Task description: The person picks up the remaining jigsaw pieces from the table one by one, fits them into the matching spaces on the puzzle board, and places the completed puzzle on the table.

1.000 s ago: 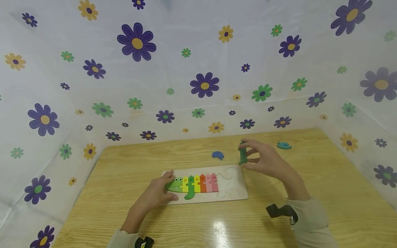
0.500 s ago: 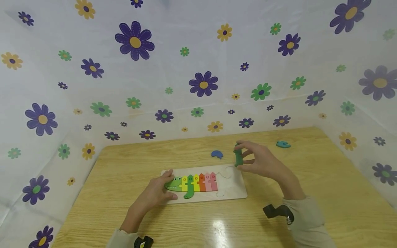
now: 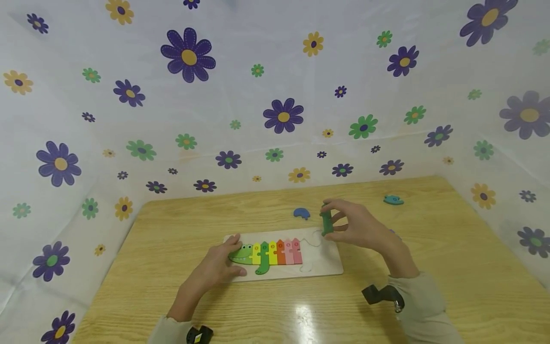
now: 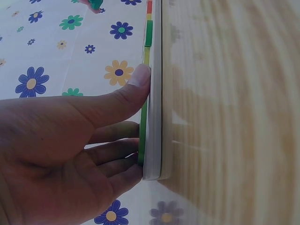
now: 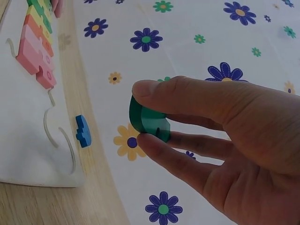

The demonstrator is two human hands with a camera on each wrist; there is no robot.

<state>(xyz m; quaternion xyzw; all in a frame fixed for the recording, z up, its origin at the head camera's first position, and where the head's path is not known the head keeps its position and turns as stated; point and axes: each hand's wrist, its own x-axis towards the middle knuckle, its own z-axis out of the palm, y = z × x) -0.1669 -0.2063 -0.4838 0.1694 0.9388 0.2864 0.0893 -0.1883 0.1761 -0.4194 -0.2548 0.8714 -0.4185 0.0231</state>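
Note:
In the head view, a pale wooden puzzle board [image 3: 320,267] lies on the table with coloured crocodile pieces fitted in its left and middle. A green crocodile head [image 3: 241,254] is at its left end. My left hand [image 3: 213,269] rests on that end, thumb near the front edge and fingers toward the back. My right hand [image 3: 358,225] pinches a green puzzle piece [image 3: 327,220] between thumb and fingers, upright above the board's back right corner. In the right wrist view the thumb and fingertips cover part of the green puzzle piece [image 5: 152,123].
A blue puzzle piece [image 3: 301,213] lies behind the board. Farther right, a teal puzzle piece [image 3: 393,200] lies near the table's back. Something purple-blue [image 3: 395,234] shows partly behind the right wrist. Flower-printed cloth [image 3: 240,95] surrounds the back and sides.
My right hand has moved left and slightly nearer, bringing the green puzzle piece over the board's back right corner. A purple-blue thing has come into view behind the wrist. My left hand stays put.

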